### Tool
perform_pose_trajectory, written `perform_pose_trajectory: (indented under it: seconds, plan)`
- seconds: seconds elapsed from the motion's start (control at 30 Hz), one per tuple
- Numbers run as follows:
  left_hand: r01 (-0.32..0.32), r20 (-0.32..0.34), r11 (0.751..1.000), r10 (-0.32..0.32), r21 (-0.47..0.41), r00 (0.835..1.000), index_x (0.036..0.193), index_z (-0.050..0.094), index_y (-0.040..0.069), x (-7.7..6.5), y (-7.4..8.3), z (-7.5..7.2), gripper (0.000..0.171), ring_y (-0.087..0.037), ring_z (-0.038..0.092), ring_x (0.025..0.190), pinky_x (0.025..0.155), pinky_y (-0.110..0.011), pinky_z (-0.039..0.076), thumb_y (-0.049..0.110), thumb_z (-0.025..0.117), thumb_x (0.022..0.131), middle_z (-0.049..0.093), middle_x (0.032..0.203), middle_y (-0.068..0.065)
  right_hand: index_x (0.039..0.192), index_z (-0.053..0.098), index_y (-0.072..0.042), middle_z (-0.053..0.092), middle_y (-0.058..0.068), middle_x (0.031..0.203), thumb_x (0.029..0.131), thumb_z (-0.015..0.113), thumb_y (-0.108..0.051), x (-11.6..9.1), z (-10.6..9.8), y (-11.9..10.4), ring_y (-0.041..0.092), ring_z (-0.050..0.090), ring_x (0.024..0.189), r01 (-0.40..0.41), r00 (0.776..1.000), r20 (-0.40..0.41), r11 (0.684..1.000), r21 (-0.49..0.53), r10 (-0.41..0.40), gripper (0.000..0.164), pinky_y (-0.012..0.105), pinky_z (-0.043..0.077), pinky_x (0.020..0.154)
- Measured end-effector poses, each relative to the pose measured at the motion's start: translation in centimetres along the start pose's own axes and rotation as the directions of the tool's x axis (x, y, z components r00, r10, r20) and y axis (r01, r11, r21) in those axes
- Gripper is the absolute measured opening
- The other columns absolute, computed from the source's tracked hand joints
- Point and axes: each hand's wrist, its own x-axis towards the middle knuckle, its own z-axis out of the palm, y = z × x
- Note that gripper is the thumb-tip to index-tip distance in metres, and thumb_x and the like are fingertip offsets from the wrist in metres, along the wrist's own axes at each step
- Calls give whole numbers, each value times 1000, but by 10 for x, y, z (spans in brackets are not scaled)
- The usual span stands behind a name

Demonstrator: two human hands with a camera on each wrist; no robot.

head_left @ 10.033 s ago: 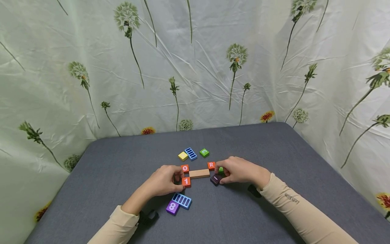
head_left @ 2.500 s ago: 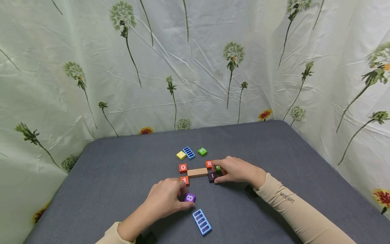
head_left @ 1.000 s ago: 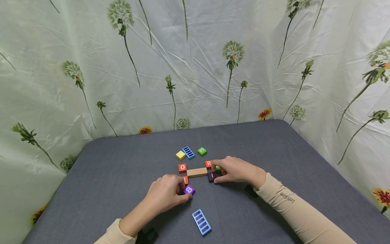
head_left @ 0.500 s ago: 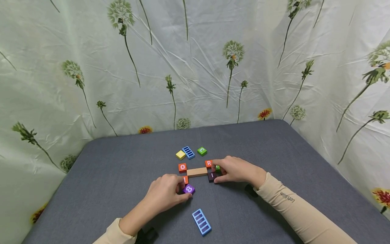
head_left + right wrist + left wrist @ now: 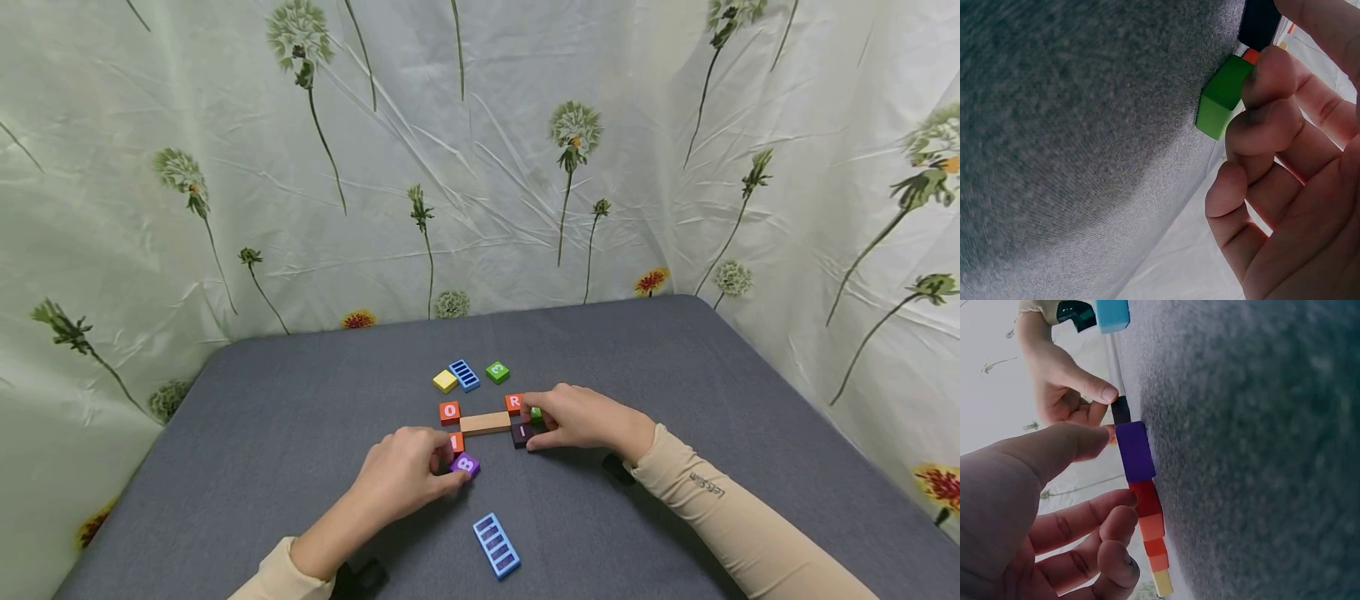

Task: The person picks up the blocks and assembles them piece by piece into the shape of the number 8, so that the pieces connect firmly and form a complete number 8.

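In the head view, my left hand (image 5: 405, 467) pinches a purple block marked 8 (image 5: 465, 466), its thumb at the near side. The fingers partly cover a red block marked 1 (image 5: 457, 443), and the purple block lies against it. My right hand (image 5: 588, 418) holds a black block with a white dash (image 5: 522, 435), thumb at its near edge and index finger by a red R block (image 5: 513, 403). A green block (image 5: 536, 415) is partly hidden behind those fingers. Between the two pairs lies a plain wooden plank (image 5: 485, 424). A red 0 block (image 5: 449, 412) sits at its left end.
A yellow block (image 5: 445, 382), a blue slotted block (image 5: 464, 376) and a green 3 block (image 5: 497, 372) lie farther back. Nearer the person is another blue slotted block (image 5: 497, 546). All rest on a grey cloth-covered table (image 5: 637, 533).
Over ten seconds, the purple block moved up against the red 1, and the near blue block shifted right and turned. The black block straightened against the plank. Little differs in the last second.
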Motion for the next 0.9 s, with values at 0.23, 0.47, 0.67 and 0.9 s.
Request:
perform_pose_trajectory:
  seconds: [0.23,0.47,0.67,0.9]
  plan:
    - [9,-43,999,-11,-37,999,83,69,24,1,-1,-3,21,-5,47,57,50,-27,35,33,88,88,52,63,13,113,67,-20,56,-12,66,97,82,-34,0,0,-2,0,47,59,-4,1000,10,1000,6,4,26,22,39,57]
    - [5,-62,998,-9,-68,998,91,72,22,4,-4,-2,15,-4,47,59,52,-25,35,26,87,89,53,65,14,112,67,-20,56,-12,66,96,83,-34,-1,0,-1,0,47,58,-3,1000,3,1000,19,3,27,22,39,57]
    - [14,-61,997,-18,-71,998,96,75,21,5,-7,-1,15,-5,47,58,52,-26,34,24,88,88,53,65,13,111,67,-20,55,-12,65,96,83,-34,-1,0,-2,0,46,58,-2,1000,-2,1000,16,2,26,22,38,56]
    - [18,-42,997,-21,-72,999,96,75,21,6,-8,0,15,-5,46,59,52,-25,33,23,88,89,53,66,13,110,67,-20,55,-12,65,95,83,-34,-1,0,-3,0,46,58,-8,1000,-6,1000,12,8,25,23,38,56]
